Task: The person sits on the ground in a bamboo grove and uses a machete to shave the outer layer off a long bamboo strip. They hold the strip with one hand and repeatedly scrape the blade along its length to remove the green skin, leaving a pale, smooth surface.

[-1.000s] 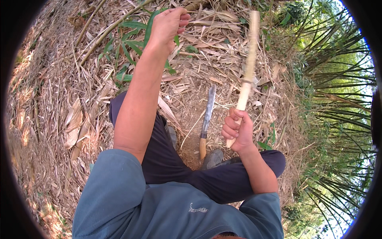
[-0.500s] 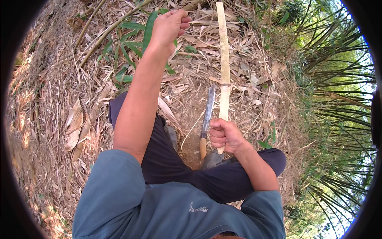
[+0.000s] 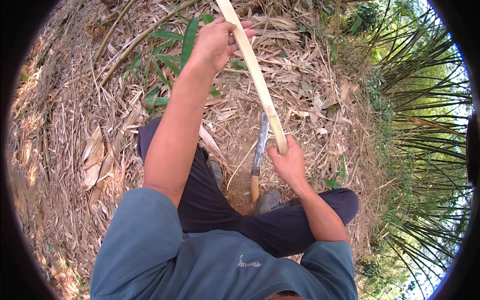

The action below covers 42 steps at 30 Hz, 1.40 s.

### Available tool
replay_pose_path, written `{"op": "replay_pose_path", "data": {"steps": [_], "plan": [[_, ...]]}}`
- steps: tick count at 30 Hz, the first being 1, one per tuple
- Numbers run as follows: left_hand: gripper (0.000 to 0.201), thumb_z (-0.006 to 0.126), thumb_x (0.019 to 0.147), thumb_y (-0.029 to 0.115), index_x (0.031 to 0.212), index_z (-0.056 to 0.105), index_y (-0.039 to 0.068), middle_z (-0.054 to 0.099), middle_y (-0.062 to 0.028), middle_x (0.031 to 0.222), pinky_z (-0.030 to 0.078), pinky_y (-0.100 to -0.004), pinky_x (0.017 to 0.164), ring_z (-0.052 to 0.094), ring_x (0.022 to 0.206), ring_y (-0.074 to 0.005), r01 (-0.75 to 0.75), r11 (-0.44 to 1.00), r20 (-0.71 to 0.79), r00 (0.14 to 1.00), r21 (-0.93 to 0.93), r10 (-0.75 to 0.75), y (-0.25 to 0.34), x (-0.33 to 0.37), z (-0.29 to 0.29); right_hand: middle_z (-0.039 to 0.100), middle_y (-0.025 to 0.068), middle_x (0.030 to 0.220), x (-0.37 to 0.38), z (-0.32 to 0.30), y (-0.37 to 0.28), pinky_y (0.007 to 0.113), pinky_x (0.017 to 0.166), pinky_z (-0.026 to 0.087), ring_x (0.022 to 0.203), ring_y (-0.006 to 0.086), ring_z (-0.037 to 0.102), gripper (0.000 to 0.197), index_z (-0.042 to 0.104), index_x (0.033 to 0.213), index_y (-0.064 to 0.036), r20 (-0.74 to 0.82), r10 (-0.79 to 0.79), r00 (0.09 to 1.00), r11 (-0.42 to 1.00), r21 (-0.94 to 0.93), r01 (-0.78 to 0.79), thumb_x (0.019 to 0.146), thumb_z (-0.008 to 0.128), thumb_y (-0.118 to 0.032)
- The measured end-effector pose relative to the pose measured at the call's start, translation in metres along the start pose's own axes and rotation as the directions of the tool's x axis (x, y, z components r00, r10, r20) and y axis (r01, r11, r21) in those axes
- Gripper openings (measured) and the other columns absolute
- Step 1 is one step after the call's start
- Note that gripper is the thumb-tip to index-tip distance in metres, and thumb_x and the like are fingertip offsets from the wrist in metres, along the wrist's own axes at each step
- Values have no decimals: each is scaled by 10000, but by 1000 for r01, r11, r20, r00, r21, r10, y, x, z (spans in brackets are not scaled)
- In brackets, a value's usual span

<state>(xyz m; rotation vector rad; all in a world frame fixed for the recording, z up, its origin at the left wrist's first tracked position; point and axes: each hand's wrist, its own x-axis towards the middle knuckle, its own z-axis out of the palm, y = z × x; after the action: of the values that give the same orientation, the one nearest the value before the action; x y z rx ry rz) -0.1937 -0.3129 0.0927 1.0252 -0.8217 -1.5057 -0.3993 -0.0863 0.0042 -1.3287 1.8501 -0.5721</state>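
A long pale bamboo strip [image 3: 257, 80] slants in front of me, its upper end running out at the top edge of the picture. My left hand [image 3: 218, 42] is closed on its upper part, thumb across the face and fingers behind it. Around the strip's lower end is my right hand [image 3: 291, 162], gripping with the thumb on the left side. Just left of that hand a long-bladed knife [image 3: 260, 147] lies on the ground, its wooden handle toward me. Part of the strip passes over the blade's tip.
Dry leaf litter [image 3: 75, 135] covers the ground, with green leaves [image 3: 189, 40] and thin stalks [image 3: 135, 42] at the upper left. Bamboo stems [image 3: 430, 120] stand at the right. My bent legs and a dark shoe [image 3: 267, 201] are close to the knife handle.
The strip has tilted to the left at its top and risen off its upright line. My left hand, apart from it before, now holds it. My right hand has moved up and loosened its fist.
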Motion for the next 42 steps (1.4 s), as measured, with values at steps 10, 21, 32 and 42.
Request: {"op": "replay_pose_path", "data": {"steps": [10, 21, 32, 42], "plan": [[327, 393, 980, -4, 1291, 461, -77, 635, -241, 1240, 603, -391, 919, 695, 1064, -287, 7, 1000, -25, 1000, 29, -7, 4, 0, 0, 588, 58, 645, 5, 0, 10, 347, 546, 443, 574, 156, 556, 521, 589, 891, -8, 122, -37, 992, 970, 243, 7, 1013, 547, -513], [273, 512, 984, 34, 1243, 482, -48, 687, -207, 1147, 625, -326, 836, 729, 980, -251, -14, 998, -58, 998, 53, 17, 4, -1, -1, 568, 16, 590, 1, -3, 5, 259, 499, 419, 527, 84, 542, 547, 618, 858, -28, 220, -58, 974, 924, 380, -31, 1059, 449, -508], [290, 522, 990, 33, 1266, 485, -49, 679, -206, 1144, 631, -324, 839, 726, 997, -264, -42, 999, 7, 999, 29, 42, 5, -1, -1, 591, 30, 599, -2, -6, 2, 282, 522, 442, 547, 100, 566, 527, 640, 884, -15, 182, -71, 981, 946, 323, 9, 1064, 460, -477], [344, 521, 1026, 169, 1291, 495, -48, 673, -188, 1106, 596, -386, 897, 704, 1033, -277, -41, 999, 51, 998, -24, 42, 8, -7, 3, 666, 66, 627, -1, -5, 0, 352, 547, 479, 569, 187, 652, 499, 684, 933, -40, 109, -91, 990, 988, 131, 76, 1061, 463, -469]]}}
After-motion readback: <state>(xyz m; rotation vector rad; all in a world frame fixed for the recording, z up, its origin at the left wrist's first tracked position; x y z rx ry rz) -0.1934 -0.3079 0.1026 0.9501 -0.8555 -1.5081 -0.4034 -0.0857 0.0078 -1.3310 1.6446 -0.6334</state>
